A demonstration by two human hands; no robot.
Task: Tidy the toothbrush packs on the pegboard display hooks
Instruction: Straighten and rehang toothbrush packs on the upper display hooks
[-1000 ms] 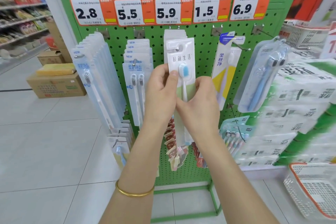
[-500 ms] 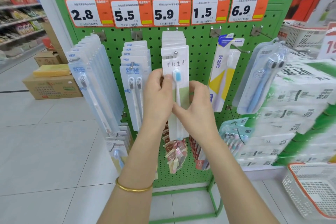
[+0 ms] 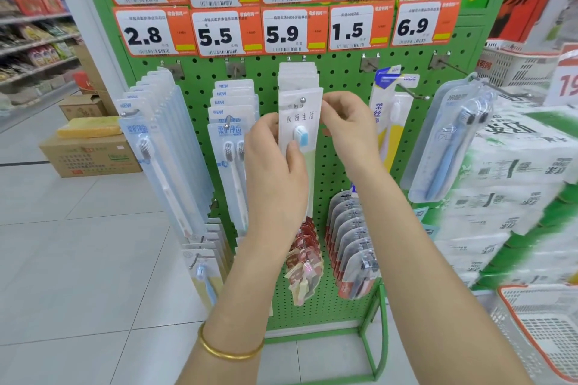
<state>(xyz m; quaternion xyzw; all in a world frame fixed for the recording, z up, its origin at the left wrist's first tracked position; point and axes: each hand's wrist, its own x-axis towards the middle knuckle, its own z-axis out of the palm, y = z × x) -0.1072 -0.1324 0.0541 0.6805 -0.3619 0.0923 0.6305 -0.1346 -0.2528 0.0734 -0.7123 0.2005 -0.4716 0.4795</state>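
Note:
A white toothbrush pack [image 3: 302, 116] with a blue brush head hangs at the front of the middle hook [image 3: 302, 100] on the green pegboard [image 3: 344, 172]; several like packs hang behind it. My left hand [image 3: 275, 172] grips the pack's left edge, thumb on its front below the brush head. My right hand [image 3: 347, 125] pinches the pack's upper right edge near the hook. The pack's lower part is hidden by my left hand.
Rows of toothbrush packs [image 3: 162, 147] hang left, a twin pack row [image 3: 233, 134] beside it, a yellow pack [image 3: 391, 122] and blue pack [image 3: 450, 141] right. Smaller packs [image 3: 353, 247] hang lower. Tissue bales [image 3: 513, 191] and white baskets [image 3: 541, 331] stand right; cardboard boxes [image 3: 90, 153] left.
The pack has gone from being held off the hook onto the hook's tip. My right hand moved up from the pack's middle to its upper right edge.

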